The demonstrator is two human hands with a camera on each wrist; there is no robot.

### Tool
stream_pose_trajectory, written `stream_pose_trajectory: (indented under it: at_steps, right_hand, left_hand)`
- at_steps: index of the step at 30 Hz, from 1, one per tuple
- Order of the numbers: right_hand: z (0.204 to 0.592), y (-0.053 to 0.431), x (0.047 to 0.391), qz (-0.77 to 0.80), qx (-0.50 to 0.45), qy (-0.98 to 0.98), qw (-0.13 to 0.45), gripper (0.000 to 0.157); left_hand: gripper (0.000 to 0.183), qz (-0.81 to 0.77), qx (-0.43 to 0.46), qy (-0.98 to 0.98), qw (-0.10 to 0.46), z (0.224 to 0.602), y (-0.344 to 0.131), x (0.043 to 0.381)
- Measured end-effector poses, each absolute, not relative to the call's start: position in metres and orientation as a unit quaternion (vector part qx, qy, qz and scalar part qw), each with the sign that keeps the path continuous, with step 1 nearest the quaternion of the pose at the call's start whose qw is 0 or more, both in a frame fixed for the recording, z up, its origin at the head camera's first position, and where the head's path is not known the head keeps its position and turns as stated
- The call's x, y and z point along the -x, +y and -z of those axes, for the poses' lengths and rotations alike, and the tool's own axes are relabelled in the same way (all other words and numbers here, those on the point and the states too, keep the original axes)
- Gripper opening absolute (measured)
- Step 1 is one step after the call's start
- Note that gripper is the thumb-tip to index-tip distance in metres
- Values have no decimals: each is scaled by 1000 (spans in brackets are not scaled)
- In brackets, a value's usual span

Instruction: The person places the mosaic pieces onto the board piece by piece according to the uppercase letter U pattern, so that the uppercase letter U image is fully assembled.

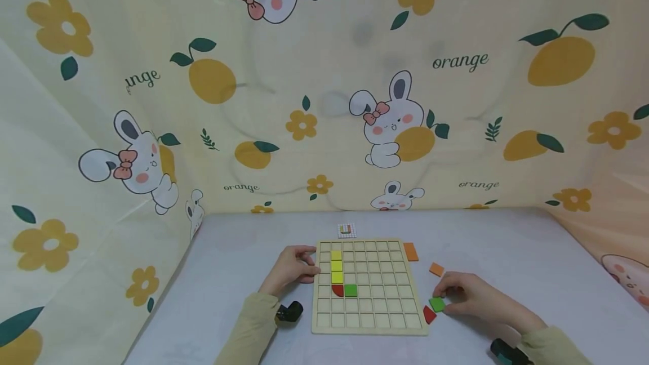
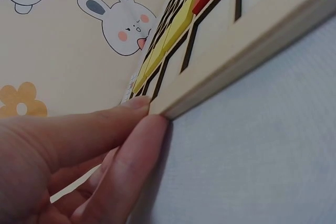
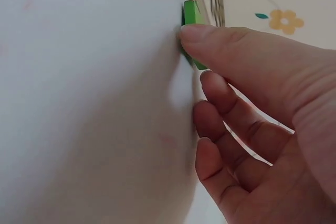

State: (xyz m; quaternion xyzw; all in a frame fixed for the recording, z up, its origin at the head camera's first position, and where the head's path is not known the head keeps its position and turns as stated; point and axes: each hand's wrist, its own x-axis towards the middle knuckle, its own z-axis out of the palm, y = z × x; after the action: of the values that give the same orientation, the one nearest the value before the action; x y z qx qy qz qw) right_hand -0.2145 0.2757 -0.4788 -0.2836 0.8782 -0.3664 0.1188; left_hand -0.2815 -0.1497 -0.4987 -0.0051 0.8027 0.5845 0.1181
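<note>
A wooden grid board (image 1: 375,320) lies on the table, its left edge pinched between thumb and finger of my left hand (image 1: 290,269). In one of its columns stand yellow square tiles (image 1: 337,266), with a red quarter-round tile (image 1: 337,290) below them and a green square tile (image 1: 350,290) beside the red one. Off the board's right side, my right hand (image 1: 474,299) pinches another green square tile (image 1: 436,305) at the table surface. The right wrist view shows the thumb over this green tile (image 3: 191,11); the other fingers are curled below.
Close to the board's right edge lie a red tile (image 1: 429,315), a small orange tile (image 1: 436,269) and a larger orange piece (image 1: 411,252). Behind the board is a small pattern card (image 1: 347,231). Printed cloth (image 1: 334,168) hangs around the table.
</note>
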Motion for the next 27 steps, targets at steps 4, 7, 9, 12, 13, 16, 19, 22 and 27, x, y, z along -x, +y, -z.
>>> stream_pose_trajectory:
  at_steps: [4, 7, 9, 12, 13, 16, 19, 22, 27]
  right_hand:
    - [473, 278, 213, 350, 308, 882, 65, 22]
    - [467, 277, 214, 349, 317, 881, 38, 21]
    - [463, 276, 216, 351, 321, 879, 25, 22]
    - [456, 271, 219, 359, 332, 872, 14, 22]
    - [455, 269, 220, 360, 335, 871, 10, 22]
    - [450, 262, 224, 367, 337, 867, 13, 22]
    - [448, 251, 227, 373, 332, 866, 23, 21]
    - [448, 236, 229, 376, 327, 866, 36, 21]
    - [452, 205, 231, 385, 298, 871, 69, 21]
  left_hand:
    - [62, -582, 8, 804, 117, 499, -149, 282]
    - [62, -581, 9, 806, 115, 499, -149, 282]
    - [62, -580, 9, 806, 115, 499, -149, 282]
    - [62, -580, 8, 806, 114, 499, -149, 282]
    - [62, -581, 8, 806, 114, 499, -149, 282]
    - [62, -582, 8, 805, 114, 498, -148, 282]
    - [62, -584, 10, 804, 115, 497, -148, 283]
    - [62, -584, 10, 803, 116, 497, -148, 283]
    - [62, -586, 7, 802, 118, 497, -149, 282]
